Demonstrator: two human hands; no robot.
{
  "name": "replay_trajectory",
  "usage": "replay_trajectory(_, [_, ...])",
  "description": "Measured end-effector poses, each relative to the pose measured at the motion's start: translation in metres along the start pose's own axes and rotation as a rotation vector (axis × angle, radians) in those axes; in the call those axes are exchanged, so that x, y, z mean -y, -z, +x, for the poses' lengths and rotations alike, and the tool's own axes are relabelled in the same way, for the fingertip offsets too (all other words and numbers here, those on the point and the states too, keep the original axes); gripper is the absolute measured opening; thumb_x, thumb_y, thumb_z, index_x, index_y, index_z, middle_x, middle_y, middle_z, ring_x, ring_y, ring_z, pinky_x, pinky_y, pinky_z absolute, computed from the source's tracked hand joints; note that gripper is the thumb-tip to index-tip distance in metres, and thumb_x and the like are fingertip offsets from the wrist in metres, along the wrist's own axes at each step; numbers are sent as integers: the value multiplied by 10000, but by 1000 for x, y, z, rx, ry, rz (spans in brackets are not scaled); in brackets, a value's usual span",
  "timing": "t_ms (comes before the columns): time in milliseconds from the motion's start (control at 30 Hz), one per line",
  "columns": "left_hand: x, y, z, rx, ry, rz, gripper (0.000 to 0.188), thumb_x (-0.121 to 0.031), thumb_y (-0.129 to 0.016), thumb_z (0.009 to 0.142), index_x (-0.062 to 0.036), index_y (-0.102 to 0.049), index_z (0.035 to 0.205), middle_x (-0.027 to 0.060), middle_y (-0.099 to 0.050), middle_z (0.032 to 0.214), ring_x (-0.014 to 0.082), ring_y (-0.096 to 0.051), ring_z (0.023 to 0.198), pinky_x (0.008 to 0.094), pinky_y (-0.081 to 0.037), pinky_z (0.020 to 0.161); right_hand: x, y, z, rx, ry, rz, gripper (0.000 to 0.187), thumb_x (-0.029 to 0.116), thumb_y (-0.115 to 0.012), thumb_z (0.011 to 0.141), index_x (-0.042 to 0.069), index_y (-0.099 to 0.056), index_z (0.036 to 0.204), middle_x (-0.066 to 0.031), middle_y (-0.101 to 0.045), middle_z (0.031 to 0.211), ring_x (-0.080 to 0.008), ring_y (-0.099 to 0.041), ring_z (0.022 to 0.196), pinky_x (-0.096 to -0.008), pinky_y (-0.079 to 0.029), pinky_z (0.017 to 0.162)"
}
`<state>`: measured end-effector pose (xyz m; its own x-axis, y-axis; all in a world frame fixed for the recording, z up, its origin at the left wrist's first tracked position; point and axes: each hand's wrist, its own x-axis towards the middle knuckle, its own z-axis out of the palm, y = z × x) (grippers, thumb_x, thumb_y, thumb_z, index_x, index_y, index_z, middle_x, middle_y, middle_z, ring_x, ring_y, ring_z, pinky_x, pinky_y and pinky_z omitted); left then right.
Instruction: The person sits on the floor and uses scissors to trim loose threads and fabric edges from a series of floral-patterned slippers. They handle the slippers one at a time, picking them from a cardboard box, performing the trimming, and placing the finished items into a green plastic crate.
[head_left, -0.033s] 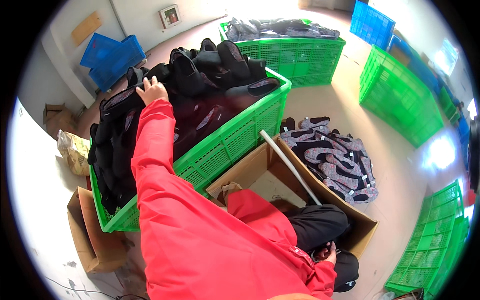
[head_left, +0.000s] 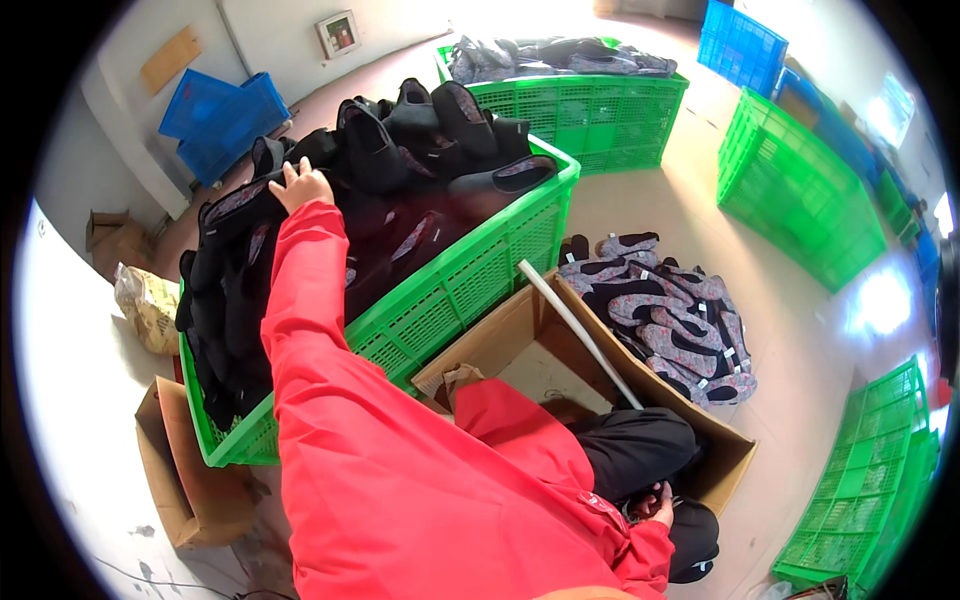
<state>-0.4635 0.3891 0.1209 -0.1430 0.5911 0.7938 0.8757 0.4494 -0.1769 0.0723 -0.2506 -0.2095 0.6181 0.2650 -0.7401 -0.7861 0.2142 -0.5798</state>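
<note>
We seem to be in a shoe workshop or storeroom, with green crates (head_left: pixel 470 280) of black shoes (head_left: pixel 372 150), blue crates (head_left: pixel 228 125) and cardboard boxes (head_left: pixel 185 475).

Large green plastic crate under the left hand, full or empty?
Full: black shoes heap above the rim of the green plastic crate.

Touching a black slip-on shoe (head_left: pixel 240 208) in the green plastic crate (head_left: pixel 480 280) with the left hand (head_left: pixel 302 187). Curling the right hand (head_left: pixel 661 504) well apart from the crate, to its right. Showing, right of the crate, an open cardboard box (head_left: pixel 490 338), then piled grey patterned shoes (head_left: pixel 665 325).
</note>
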Motion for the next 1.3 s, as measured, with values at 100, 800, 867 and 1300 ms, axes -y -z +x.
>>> replay_trajectory(100, [-43,50,-9,66,-144,-128,323,-262,-552,916,-211,-650,1219,16,-580,1329,204,-411,1361,590,-291,1077,11,20,15,72,-27,-18,284,345,-587,948,174,-578,1174,-6,-608,798,-127,-432,492,-258,-314,388])
replay_trajectory(800, [-117,530,-251,-654,821,2260,197,-343,-607,898,-229,-615,1059,57,-547,1018,255,-452,1040,563,-353,938,21,-14,-46,103,-55,45,279,156,-484,991,75,-544,1251,-70,-679,978,-133,-517,630,-276,-425,509])
replay_trajectory(867, [-125,539,-258,-584,810,2152,307,-381,-689,886,-297,-699,1180,55,-586,1131,268,-440,1181,623,-323,1007,22,-14,-49,114,-49,51,286,144,-474,994,73,-534,1264,-75,-680,976,-130,-520,631,-278,-435,512])
replay_trajectory(1300, [-137,580,-296,-589,558,1924,294,-406,-622,941,-239,-687,1173,178,-571,1133,310,-502,1138,478,-396,1045,24,-7,-46,73,-49,27,269,149,-489,989,104,-549,1247,-58,-683,967,-133,-522,635,-274,-424,520])
